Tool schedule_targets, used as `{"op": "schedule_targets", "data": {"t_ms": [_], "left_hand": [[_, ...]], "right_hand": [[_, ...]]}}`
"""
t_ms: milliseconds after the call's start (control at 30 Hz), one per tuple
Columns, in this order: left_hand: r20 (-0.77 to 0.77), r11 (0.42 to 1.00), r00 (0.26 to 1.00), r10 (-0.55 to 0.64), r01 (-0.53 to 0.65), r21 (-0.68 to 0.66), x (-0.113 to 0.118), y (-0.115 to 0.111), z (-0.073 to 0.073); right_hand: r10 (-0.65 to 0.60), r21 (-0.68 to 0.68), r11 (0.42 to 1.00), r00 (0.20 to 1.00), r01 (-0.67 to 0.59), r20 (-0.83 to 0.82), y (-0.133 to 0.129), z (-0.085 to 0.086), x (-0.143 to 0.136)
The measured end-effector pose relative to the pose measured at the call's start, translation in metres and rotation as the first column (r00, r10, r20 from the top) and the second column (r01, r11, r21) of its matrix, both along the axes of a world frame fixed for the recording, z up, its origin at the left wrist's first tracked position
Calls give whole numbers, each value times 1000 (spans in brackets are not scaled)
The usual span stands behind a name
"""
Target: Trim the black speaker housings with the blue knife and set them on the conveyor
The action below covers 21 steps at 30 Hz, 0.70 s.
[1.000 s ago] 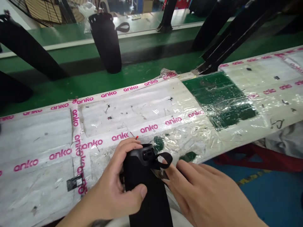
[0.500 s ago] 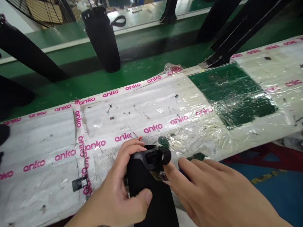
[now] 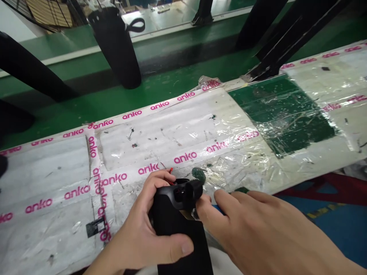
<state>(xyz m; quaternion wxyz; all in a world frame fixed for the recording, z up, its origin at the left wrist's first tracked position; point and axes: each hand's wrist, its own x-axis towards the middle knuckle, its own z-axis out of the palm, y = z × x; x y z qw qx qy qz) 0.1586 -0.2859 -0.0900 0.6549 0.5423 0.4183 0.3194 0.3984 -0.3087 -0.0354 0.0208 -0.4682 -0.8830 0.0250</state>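
A black cylinder (image 3: pixel 179 229) with a fabric-like surface, which looks like a speaker body, leans toward me at the table's near edge. My left hand (image 3: pixel 156 229) is wrapped round its upper left side, thumb across the front. The smooth black end piece (image 3: pixel 169 194) has an opening, with red wires by the left fingertips. A short black curved piece, perhaps a strap (image 3: pixel 192 191), stands up at its right side. My right hand (image 3: pixel 243 221) is closed beside that piece, index fingertip and thumb near it. Something shiny and a bit of blue show under its fingers; what it grips is mostly hidden.
The table (image 3: pixel 155 141) is covered with white sheets, clear film and pink-printed tape. A small black square frame (image 3: pixel 95 227) lies left. Behind runs a green conveyor-like surface (image 3: pixel 163 76) bearing an upright black cylinder with a loop (image 3: pixel 117 49) and other dark cylinders.
The curved black piece and my right fingers have shifted slightly left. My left thumb has slid right and down across the cylinder. The view has moved a little.
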Motion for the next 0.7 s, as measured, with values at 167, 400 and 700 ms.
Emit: {"op": "schedule_targets", "data": {"t_ms": [167, 400, 700], "left_hand": [[3, 997, 1000, -17, 18, -72, -1, 4, 2], [4, 998, 998, -63, 63, -17, -2, 8, 4], [11, 996, 996, -90, 90, 1, -1, 13, 4]], "right_hand": [[31, 21, 999, 1000, -30, -3, 10, -3, 4], [65, 40, 997, 996, -68, 56, 9, -1, 9], [112, 15, 993, 991, -114, 69, 14, 5, 10]]}}
